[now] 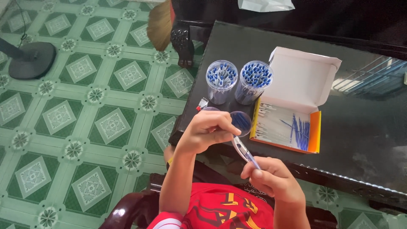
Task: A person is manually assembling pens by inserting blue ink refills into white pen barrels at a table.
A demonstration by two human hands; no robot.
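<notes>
Gripping a clear pen [245, 152] between closed left hand [205, 132] and right hand [271, 178], elbows near two full tubs [221, 76] that a nudge might topple

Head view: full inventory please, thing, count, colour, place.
Pen: one, clear and blue, held between both hands.
Jars of pens: two, clear with blue caps showing, on table by the box.
Box: one, white, orange rim, open, refills inside, on table.
Lids: two, clear, in front of the jars.
Table: one, black, glossy.
Fan base: one, dark, on the green tiled floor.
Left hand: grips the pen's upper end.
Right hand: holds the pen's lower end.
</notes>
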